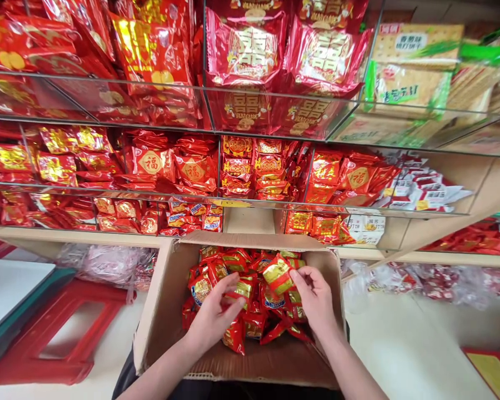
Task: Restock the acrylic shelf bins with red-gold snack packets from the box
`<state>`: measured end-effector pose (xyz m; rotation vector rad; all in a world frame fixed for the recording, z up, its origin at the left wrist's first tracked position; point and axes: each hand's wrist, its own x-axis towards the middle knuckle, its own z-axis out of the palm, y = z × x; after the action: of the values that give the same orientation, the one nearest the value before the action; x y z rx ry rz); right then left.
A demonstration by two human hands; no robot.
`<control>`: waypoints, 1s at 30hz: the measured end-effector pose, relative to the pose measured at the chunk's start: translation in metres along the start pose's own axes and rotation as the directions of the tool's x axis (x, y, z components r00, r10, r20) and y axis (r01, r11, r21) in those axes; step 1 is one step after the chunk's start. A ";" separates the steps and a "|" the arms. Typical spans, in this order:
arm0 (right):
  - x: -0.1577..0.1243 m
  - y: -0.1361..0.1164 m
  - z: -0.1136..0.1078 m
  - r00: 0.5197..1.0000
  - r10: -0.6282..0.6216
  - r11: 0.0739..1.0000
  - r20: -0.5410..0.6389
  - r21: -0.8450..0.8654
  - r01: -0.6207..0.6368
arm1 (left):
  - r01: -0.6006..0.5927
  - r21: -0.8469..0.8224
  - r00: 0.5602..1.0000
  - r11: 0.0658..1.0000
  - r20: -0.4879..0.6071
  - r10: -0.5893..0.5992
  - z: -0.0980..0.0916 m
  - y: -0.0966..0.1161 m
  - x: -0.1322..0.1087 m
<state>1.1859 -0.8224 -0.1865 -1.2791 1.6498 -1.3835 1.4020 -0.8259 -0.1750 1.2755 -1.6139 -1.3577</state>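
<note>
An open cardboard box sits in front of me, part filled with several small red and gold snack packets. My right hand pinches one red and gold packet and holds it just above the pile. My left hand reaches into the pile with fingers curled around a packet near the box's middle.
Glass-fronted shelf bins above the box hold many red and gold packets; cracker packs fill the upper right. A red plastic stool stands at the left, beside a white board. Clear bags lie under the shelf.
</note>
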 end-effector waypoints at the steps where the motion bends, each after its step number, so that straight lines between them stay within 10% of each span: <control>1: -0.009 -0.005 0.003 0.994 0.106 0.980 -0.016 0.169 -0.102 | 0.050 -0.149 0.998 0.988 0.051 -0.042 0.009 0.006 0.004; 5: -0.033 -0.015 0.016 0.955 0.290 0.834 0.068 0.471 -0.287 | 0.172 -0.471 0.980 0.866 0.172 -0.101 0.036 0.025 0.010; 11: -0.033 -0.018 0.014 0.994 0.086 0.983 0.060 0.155 -0.094 | 0.203 -0.454 0.968 0.867 0.226 -0.108 0.035 0.024 0.002; 18: -0.039 -0.020 0.027 0.980 0.188 0.961 -0.071 0.217 -0.169 | 0.366 -0.726 0.926 0.582 0.222 -0.305 0.036 0.027 -0.008; 21: -0.040 -0.024 0.025 0.988 -0.060 0.998 -0.143 0.014 0.063 | 0.363 -0.753 0.901 0.549 0.134 -0.412 0.039 0.029 -0.007; 25: -0.048 -0.031 0.022 0.833 -0.551 0.816 0.052 -0.175 0.551 | 0.475 -0.789 0.866 0.390 0.340 -0.367 0.037 0.044 -0.004; 28: -0.060 -0.032 0.024 0.687 -0.670 0.658 0.283 -0.203 0.725 | 0.520 -0.792 0.847 0.321 0.428 -0.316 0.033 0.056 -0.002; 30: -0.068 -0.029 0.024 0.676 -0.664 0.649 0.318 -0.203 0.733 | 0.510 -0.802 0.845 0.309 0.401 -0.354 0.031 0.058 -0.001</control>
<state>1.2387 -0.7663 -0.1726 -2.3664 1.2806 -1.3314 1.3595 -0.8159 -0.1265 0.9027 -0.3122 -2.2602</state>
